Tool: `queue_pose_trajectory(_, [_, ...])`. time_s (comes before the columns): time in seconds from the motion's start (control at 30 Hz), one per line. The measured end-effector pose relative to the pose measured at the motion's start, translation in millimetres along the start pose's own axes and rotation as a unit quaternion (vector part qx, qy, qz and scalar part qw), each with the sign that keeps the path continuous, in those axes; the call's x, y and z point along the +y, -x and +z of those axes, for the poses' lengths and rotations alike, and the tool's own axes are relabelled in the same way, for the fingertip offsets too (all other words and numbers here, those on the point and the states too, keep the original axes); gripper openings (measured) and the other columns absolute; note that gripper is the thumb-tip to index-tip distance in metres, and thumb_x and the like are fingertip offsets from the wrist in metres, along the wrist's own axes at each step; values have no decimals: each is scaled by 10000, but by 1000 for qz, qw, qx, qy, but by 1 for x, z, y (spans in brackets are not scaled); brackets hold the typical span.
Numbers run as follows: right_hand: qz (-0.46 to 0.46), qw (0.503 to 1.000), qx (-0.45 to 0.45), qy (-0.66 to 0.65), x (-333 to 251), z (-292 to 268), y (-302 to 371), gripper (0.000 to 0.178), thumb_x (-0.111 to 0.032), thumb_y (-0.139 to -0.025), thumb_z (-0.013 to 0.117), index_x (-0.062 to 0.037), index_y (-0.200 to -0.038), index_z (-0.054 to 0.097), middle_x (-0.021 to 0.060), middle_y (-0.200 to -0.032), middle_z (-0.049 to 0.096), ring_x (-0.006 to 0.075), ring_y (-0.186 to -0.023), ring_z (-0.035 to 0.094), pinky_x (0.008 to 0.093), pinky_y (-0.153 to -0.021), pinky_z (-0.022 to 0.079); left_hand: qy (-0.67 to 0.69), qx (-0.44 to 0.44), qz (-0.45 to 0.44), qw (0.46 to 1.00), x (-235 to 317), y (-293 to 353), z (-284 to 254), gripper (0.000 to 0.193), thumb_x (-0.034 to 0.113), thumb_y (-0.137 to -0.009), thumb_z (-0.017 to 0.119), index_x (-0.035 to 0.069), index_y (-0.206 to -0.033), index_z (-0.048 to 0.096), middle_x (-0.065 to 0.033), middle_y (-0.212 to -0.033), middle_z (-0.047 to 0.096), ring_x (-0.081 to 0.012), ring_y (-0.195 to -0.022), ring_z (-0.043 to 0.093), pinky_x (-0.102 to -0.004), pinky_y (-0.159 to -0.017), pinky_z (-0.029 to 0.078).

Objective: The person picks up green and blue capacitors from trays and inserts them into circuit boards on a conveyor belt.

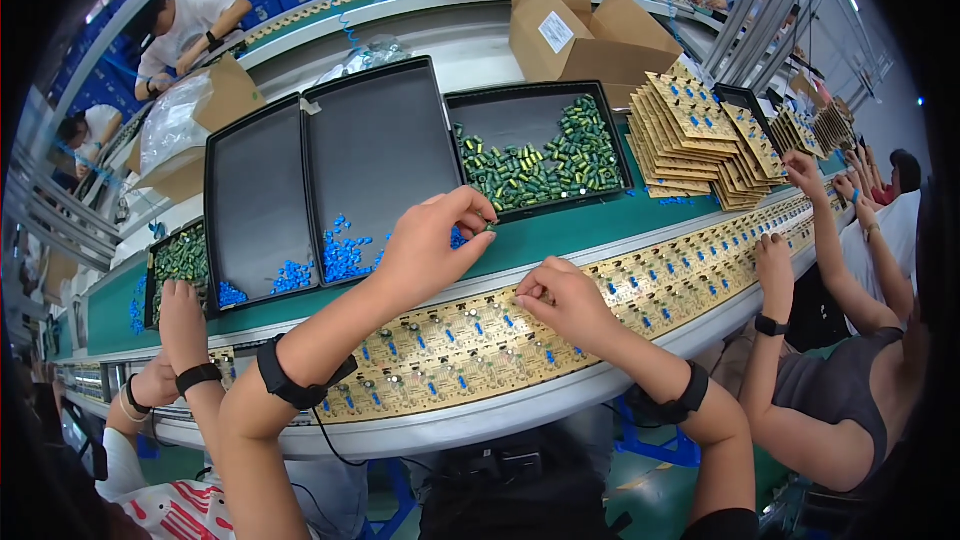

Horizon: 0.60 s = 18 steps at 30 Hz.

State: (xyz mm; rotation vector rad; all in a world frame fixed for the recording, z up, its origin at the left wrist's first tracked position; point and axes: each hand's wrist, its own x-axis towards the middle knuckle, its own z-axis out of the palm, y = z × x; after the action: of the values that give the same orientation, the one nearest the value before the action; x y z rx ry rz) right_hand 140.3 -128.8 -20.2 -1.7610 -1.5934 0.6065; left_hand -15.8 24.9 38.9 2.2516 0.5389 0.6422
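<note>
Green component (490, 227), in the head view, sits at the fingertips of the left hand (428, 245): thumb and forefinger are closed together on it, likely because so small a part leaves room for only a pinch. Just beyond that pinch, to its right, lies the black tray (510, 120) of loose green parts (600, 145) — near, perhaps, to keep the reach short, its raised rim stopping the parts from rolling away. Left of the grip, blue parts (343, 252) gather along the near edge of a larger tray (375, 130), seemingly for the same easy reach. The right hand (575, 308) hangs over the row of circuit boards (450, 365), fingers curled in; whether its tips meet or hold anything, I cannot tell. Those boards lie flat below both hands — face up, presumably so their tops stay accessible.
</note>
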Motion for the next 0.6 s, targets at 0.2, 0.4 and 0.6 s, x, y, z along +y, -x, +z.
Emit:
queue_pose_trajectory(0.2, [-24, 1000, 7, -5, -21, 13, -4, 93, -121, -794, 693, -58, -832, 636, 52, -771, 519, 181, -760, 563, 305, -663, 457, -2, 11, 12, 1000, -8, 11, -5, 176, 94, -790, 679, 57, -936, 589, -35, -748, 675, -122, -600, 581, -254, -524, 403])
queue_pose_trajectory(0.4, [-47, 998, 14, 44, -25, 20, -13, 97, -119, -782, 690, -54, -810, 624, 63, -750, 514, 216, -767, 542, 339, -679, 440, -8, 0, -5, 1000, -6, 18, -11, 172, 89, -788, 680, 59, -932, 591, -34, -752, 672, -119, -624, 601, -256, -525, 407])
queue_pose_trajectory(0.6, [-37, 998, 12, 57, -19, 18, -11, 98, -124, -778, 692, -56, -796, 624, 63, -749, 528, 221, -760, 537, 341, -675, 438, -10, -12, -13, 1000, -9, 26, -17, 161, 73, -792, 671, 54, -932, 594, -39, -781, 667, -126, -692, 633, -260, -555, 425])
